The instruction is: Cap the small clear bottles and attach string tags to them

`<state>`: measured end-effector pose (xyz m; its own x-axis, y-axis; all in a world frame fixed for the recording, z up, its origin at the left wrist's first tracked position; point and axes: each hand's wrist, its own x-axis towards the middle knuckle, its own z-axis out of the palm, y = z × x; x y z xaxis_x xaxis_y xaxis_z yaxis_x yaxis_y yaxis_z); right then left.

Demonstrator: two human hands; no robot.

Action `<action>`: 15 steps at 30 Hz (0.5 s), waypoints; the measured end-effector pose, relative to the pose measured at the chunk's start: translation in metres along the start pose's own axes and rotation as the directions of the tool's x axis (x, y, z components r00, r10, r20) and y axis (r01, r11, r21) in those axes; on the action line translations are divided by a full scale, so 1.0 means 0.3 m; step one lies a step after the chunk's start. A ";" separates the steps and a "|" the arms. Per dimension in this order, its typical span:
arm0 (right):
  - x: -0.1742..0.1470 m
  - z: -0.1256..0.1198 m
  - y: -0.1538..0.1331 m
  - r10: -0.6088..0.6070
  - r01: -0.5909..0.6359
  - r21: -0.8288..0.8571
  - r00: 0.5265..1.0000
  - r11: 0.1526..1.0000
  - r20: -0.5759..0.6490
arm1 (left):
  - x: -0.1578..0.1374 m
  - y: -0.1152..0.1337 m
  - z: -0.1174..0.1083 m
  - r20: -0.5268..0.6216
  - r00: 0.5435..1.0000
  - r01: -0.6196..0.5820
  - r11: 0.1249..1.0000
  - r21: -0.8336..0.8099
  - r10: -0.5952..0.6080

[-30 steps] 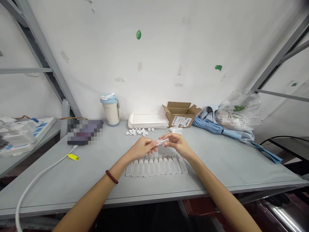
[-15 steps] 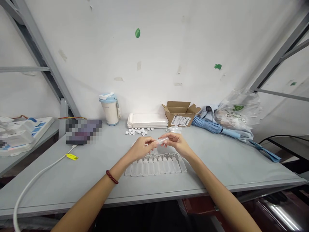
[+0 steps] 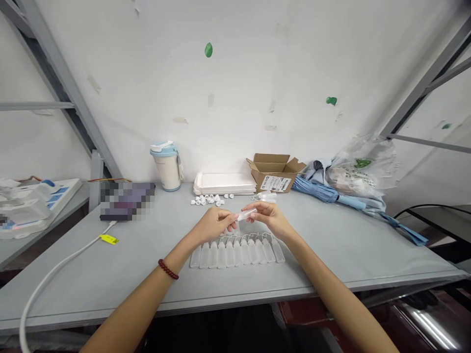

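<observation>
A small translucent plastic bottle (image 3: 246,214) lies tilted between my hands above the table. My right hand (image 3: 268,215) pinches its body end with thumb and fingers. My left hand (image 3: 218,223) is closed at the other, narrower end; the fingers cover what exactly they grip there. Just below, a row of several similar translucent bottles (image 3: 237,254) lies side by side, with thin white loops (image 3: 253,236) at their tops. Part of another clear piece shows behind my left fingers, too hidden to tell.
Small white caps (image 3: 208,199) lie scattered before a stack of white trays (image 3: 225,184). More small bottles (image 3: 265,196) lie by an open cardboard box (image 3: 275,174). A tumbler (image 3: 166,166), a phone (image 3: 127,201) on a white cable (image 3: 62,264), a blue umbrella (image 3: 320,191) and a plastic bag (image 3: 362,169) stand around.
My left hand has shifted slightly left and down along the bottle, and more of its narrow end shows. My right hand stays nearly in place.
</observation>
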<state>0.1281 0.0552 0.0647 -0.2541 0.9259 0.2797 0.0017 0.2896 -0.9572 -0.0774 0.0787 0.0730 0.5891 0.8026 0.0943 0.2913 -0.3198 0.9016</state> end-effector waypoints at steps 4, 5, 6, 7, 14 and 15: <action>-0.001 0.000 -0.005 0.004 -0.004 0.008 1.000 1.000 0.012 | -0.003 0.011 0.000 0.073 0.996 0.050 0.994 -0.101 -0.043; -0.002 0.000 -0.006 0.009 -0.009 0.009 1.000 1.000 0.013 | -0.004 0.013 0.002 0.077 0.996 0.052 0.992 -0.117 -0.044; -0.002 0.000 -0.006 0.018 -0.018 0.006 1.000 1.000 0.014 | -0.006 0.015 0.003 0.077 0.996 0.051 0.991 -0.127 -0.041; -0.002 -0.001 -0.004 0.028 -0.028 0.001 1.000 1.000 0.012 | -0.007 0.016 0.006 0.073 0.997 0.045 0.990 -0.130 -0.036; 0.002 -0.006 0.022 0.066 -0.065 -0.021 0.998 0.998 0.006 | -0.008 0.005 0.039 -0.175 0.977 -0.096 0.984 0.151 0.122; 0.003 -0.006 0.023 0.066 -0.066 -0.019 0.998 0.998 0.000 | -0.007 0.004 0.042 -0.192 0.971 -0.109 0.980 0.166 0.140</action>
<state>0.1295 0.0585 0.0584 -0.2533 0.9429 0.2163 0.0370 0.2329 -0.9718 -0.0689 0.0704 0.0686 0.4681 0.8316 0.2990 0.3464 -0.4839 0.8036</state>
